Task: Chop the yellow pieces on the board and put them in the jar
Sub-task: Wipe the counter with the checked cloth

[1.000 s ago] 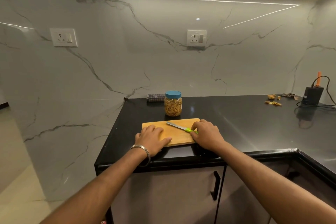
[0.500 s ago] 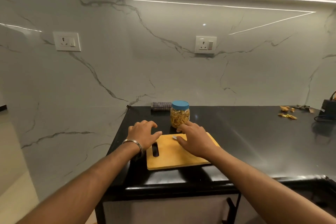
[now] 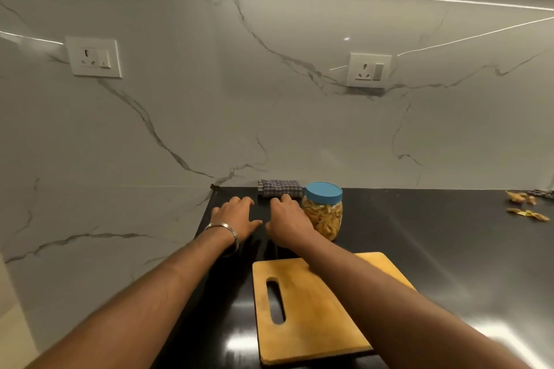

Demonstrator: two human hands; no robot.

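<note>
- Yellow pieces (image 3: 323, 217) all look to be inside the jar (image 3: 323, 213); it is packed nearly to the top and the blue lid (image 3: 324, 191) sits on it
- Jar stands upright on the black worktop (image 3: 434, 243), beyond the far edge of the board, near the wall
- Wooden board (image 3: 302, 305) is bare where visible; the right forearm hides its right part, so leftovers there can't be ruled out
- Knife not in view
- Right hand (image 3: 289, 220) hovers just left of the jar, palm down, fingers loosely extended, gripping nothing; touching the jar or not, can't tell
- Left hand (image 3: 236, 216) sits beside it, also flat and relaxed, holding nothing, bracelet (image 3: 224, 229) on the wrist
- Both hands reach toward the checked cloth (image 3: 280, 188) folded against the wall
- Judgement: chop and fill steps read as done, lid on; what's left looks like tidy-up only
- Brownish scraps (image 3: 524, 207) lie far right on the worktop, well apart from the board; whether they belong to the task, unclear
</note>
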